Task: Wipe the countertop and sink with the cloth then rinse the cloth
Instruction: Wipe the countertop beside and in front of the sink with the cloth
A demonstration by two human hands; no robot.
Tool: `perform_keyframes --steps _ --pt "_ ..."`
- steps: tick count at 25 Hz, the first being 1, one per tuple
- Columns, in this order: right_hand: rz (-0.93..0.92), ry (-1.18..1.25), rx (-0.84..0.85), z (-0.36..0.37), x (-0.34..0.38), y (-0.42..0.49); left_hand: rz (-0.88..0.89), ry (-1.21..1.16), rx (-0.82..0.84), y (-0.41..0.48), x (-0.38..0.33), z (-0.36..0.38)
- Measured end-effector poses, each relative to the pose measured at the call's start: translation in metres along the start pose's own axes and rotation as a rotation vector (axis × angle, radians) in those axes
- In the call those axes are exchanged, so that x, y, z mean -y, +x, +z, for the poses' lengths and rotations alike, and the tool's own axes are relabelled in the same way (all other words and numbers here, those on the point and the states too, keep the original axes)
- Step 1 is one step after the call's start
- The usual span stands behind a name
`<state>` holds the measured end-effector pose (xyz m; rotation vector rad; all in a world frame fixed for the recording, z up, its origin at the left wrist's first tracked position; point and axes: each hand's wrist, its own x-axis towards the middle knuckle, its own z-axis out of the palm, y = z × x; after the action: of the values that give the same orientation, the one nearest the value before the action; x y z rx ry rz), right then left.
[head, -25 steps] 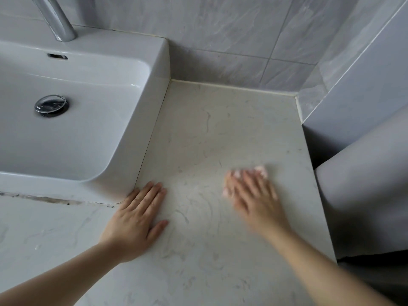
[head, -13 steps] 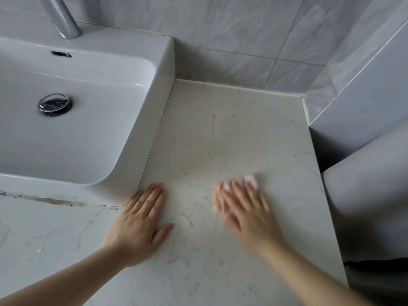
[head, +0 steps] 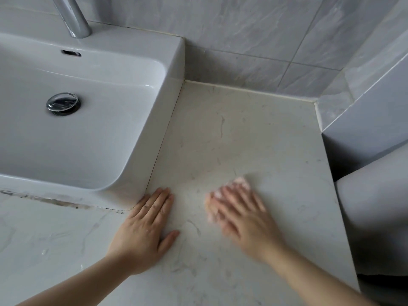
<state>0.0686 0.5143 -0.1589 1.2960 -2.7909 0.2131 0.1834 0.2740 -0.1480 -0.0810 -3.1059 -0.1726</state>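
A pale marble countertop [head: 242, 133] runs right of a white ceramic sink [head: 141, 138]. My right hand [head: 240, 215] lies flat and blurred on a small pink cloth [head: 241, 182], pressing it to the countertop; only the cloth's far edge shows past my fingertips. My left hand [head: 145, 230] rests flat on the countertop with straight fingers, its fingertips by the sink's front right corner. The sink's chrome drain plug [head: 63, 103] sits in the basin.
A chrome tap [head: 75, 18] rises behind the basin. Grey tiled walls [head: 254, 36] close the back and the right corner. The countertop's right edge drops off beside a white rounded fixture [head: 375, 217]. Dark grime [head: 50, 200] lines the sink's front seam.
My right hand has slid the cloth a little leftward, towards my left hand, staying blurred. My left hand has stayed planted. The camera view has shifted left.
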Motion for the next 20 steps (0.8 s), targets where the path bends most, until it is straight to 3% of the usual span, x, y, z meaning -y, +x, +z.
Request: perform_keyframes --steps 3,4,5,6,9,10,12,16,20 --pt "0.522 0.004 -0.035 -0.009 -0.053 0.074 -0.008 -0.022 0.001 -0.001 -0.001 0.0" --pt "0.656 0.054 0.06 -0.011 -0.052 0.094 -0.023 -0.04 -0.011 -0.002 -0.001 -0.001" --pt "0.673 0.081 0.109 -0.008 -0.04 0.101 -0.04 -0.063 -0.028 -0.003 -0.001 -0.001" --pt "0.574 0.075 0.1 -0.003 -0.022 0.095 -0.055 -0.091 -0.05 -0.005 -0.001 0.0" --pt "0.055 0.053 0.052 0.001 0.041 0.034 -0.05 -0.153 -0.142 -0.007 0.0 0.001" --pt "-0.006 0.063 0.059 0.0 0.041 0.03 -0.047 -0.165 -0.155 -0.007 0.001 0.002" --pt "0.041 0.028 0.034 0.003 0.025 0.063 -0.036 -0.171 -0.165 -0.006 0.002 0.002" --pt "0.424 0.151 0.106 0.005 0.026 0.172 -0.036 -0.173 -0.198 -0.006 0.001 0.003" --pt "0.332 0.198 0.154 0.013 0.074 0.189 -0.057 -0.209 -0.231 -0.005 0.0 0.004"
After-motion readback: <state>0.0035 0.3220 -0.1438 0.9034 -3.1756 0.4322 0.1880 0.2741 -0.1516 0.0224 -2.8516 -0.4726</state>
